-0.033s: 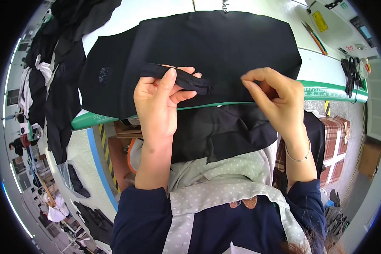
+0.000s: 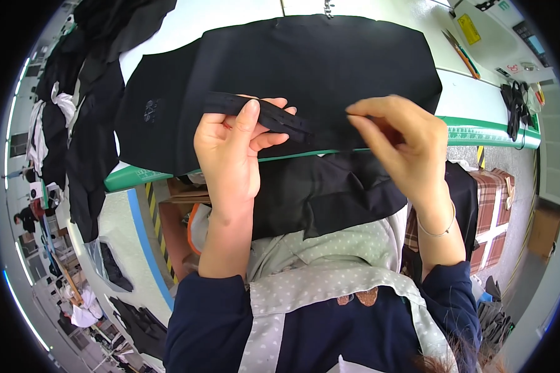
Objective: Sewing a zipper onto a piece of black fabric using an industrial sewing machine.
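Observation:
My left hand [image 2: 230, 146] holds a folded black zipper [image 2: 265, 114] between its thumb and fingers, raised above the work surface. The zipper's loose end points to the right. Apart from it, to the right, my right hand [image 2: 407, 140] has thumb and index fingertip brought together in a pinch. Whatever may be between those tips is too small to make out. Beneath both hands a large black fabric panel [image 2: 330, 62] lies spread over the white table, with a faint printed mark on its left part.
A green ruled strip [image 2: 485, 133] runs along the table's front edge. Scissors [image 2: 462, 55] and a coil of black cord [image 2: 515, 112] lie at the right. Black garments [image 2: 87, 124] hang at the left; more black cloth [image 2: 336, 193] drapes over my lap. A plaid box [image 2: 493, 214] stands lower right.
My right hand has shifted slightly left, nearer the zipper. My left hand has barely moved and keeps its hold.

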Demonstrator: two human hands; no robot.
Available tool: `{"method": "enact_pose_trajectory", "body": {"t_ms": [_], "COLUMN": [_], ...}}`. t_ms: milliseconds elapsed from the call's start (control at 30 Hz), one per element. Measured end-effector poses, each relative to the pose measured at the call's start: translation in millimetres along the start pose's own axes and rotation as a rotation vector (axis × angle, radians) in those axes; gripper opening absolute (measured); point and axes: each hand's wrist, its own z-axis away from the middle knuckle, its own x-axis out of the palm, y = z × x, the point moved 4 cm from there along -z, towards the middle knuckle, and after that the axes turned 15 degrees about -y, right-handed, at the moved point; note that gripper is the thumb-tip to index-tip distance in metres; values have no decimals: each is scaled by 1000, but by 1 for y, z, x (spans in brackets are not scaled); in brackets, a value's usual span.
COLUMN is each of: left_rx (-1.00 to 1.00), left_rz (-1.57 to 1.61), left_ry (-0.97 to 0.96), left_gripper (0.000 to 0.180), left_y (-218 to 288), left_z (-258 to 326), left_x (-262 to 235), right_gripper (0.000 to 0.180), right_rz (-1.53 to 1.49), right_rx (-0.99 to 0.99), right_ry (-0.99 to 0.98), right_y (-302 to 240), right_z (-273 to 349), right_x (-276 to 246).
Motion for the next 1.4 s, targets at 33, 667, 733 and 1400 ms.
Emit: {"method": "enact_pose_trajectory", "body": {"t_ms": [33,667,733,1400], "left_rx": [39,220,213,34], "left_rz": [-133,-627,-701,-398], "left_ry": [-18,95,97,-128], "left_gripper": [12,50,52,8], "left_y": [5,11,10,3], "left_z": [0,-7,-6,-4], "left_x": [4,37,36,34], "right_gripper": [13,22,22,17], "right_rz": [120,323,405,-83], "right_rx": [-81,-200,-196,-107], "right_ry": [-19,1,-70,68], "right_y": [-13,-26,-29,0], "right_z": [-6,-13,-15,-26], "right_x": [-1,24,27,-9]}}
